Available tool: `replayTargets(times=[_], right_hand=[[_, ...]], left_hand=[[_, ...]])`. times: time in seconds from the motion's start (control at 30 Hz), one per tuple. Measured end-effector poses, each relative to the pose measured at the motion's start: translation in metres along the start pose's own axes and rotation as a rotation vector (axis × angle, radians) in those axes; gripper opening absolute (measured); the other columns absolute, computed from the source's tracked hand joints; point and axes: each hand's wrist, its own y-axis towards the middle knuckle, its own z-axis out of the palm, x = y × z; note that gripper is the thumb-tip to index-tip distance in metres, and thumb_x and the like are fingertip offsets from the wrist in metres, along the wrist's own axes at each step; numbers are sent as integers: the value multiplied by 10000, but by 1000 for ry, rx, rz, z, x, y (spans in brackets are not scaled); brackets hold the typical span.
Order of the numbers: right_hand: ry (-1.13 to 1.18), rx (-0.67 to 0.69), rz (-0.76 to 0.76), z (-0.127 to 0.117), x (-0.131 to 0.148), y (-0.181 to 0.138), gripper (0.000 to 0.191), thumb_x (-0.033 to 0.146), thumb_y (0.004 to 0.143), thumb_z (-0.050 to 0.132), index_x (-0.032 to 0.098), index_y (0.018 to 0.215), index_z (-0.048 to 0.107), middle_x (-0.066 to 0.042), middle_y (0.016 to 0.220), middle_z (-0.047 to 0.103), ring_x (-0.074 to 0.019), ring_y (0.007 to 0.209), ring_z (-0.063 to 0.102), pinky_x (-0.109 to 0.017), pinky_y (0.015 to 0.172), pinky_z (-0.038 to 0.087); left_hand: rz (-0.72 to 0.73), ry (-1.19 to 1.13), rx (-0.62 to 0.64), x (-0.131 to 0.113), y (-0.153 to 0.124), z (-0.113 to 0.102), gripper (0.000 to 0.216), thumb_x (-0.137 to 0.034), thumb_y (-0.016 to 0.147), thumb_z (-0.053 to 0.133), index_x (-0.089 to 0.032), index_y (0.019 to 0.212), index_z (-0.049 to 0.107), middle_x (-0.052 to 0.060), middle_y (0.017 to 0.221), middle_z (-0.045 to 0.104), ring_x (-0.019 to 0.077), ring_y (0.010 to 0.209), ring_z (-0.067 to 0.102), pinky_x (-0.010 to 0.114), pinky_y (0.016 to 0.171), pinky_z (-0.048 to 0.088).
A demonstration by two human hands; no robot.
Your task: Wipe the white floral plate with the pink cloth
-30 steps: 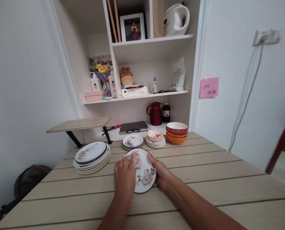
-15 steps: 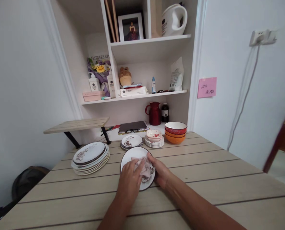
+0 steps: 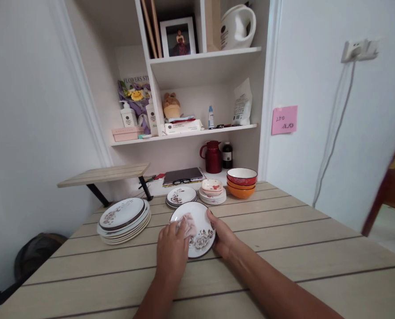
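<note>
A white plate [image 3: 200,228] with a brown rim and a flower print lies on the wooden table [image 3: 283,248] in front of me. My left hand [image 3: 172,252] rests on the plate's left half, its fingers pressing a crumpled pinkish cloth [image 3: 189,223] against the surface. My right hand [image 3: 224,239] grips the plate's right edge, thumb on the rim, holding it in place.
A stack of large plates [image 3: 124,219] sits to the left. Behind are a stack of small plates [image 3: 181,196], saucers with a little bowl [image 3: 212,192] and stacked red and orange bowls [image 3: 241,181]. Shelves with bottles and a red jug [image 3: 213,157] stand behind.
My left hand has slid the cloth from the plate's top to its right side and now back toward the upper left. The right hand has stayed on the rim. The view shifted slightly.
</note>
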Motion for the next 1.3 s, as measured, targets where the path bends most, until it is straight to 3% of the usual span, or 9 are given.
replayTargets(times=[0.23, 0.37, 0.57, 0.77, 0.97, 1.13, 1.3], right_hand=[[72, 42, 51, -2, 6, -2, 530, 530, 836, 472, 70, 1071, 593, -138, 902, 718, -216, 820, 679, -363, 860, 484], [123, 120, 79, -5, 9, 0, 543, 531, 844, 452, 69, 1100, 577, -150, 946, 708, -225, 869, 671, -372, 869, 478], [124, 81, 33, -9, 12, 5, 482, 481, 872, 428, 100, 1137, 559, -129, 956, 712, -216, 917, 661, -395, 887, 466], [-37, -31, 14, -3, 2, 0, 455, 497, 817, 528, 121, 1062, 605, -120, 970, 712, -207, 886, 668, -381, 904, 456], [-168, 55, 32, 6, -8, -9, 470, 542, 794, 538, 134, 1008, 632, -114, 933, 722, -204, 873, 672, -366, 902, 452], [-156, 158, 8, 6, -8, -10, 481, 541, 804, 522, 127, 1026, 631, -113, 916, 724, -210, 843, 676, -366, 867, 473], [11, 205, 65, -4, 2, -2, 585, 563, 834, 446, 58, 1088, 597, -159, 980, 699, -215, 887, 665, -339, 870, 475]], left_hand=[[202, -238, 120, -9, -3, 1, 575, -101, 771, 505, -335, 1294, 449, 42, 1234, 499, 207, 1137, 440, 386, 976, 376], [275, -258, 155, -13, -2, -3, 604, -59, 736, 505, -368, 1254, 488, 24, 1259, 494, 211, 1145, 435, 403, 982, 373], [112, -46, 66, -8, 2, -12, 440, -103, 770, 501, -316, 1144, 592, 53, 1168, 568, 227, 1074, 488, 436, 983, 349], [-55, 146, -34, 12, 4, -9, 445, -98, 802, 478, -235, 1221, 541, 100, 1131, 585, 238, 1063, 493, 450, 987, 334], [-18, 5, -94, 14, 5, 2, 459, -132, 817, 488, -226, 1265, 494, 97, 1212, 544, 248, 1132, 457, 441, 971, 378], [131, -248, 25, 0, 5, 3, 508, -193, 813, 522, -263, 1310, 440, 76, 1344, 455, 239, 1239, 391, 446, 1019, 358], [264, -327, 171, -13, 0, -2, 537, -170, 785, 556, -337, 1286, 458, 28, 1379, 433, 233, 1289, 340, 472, 1059, 307]])
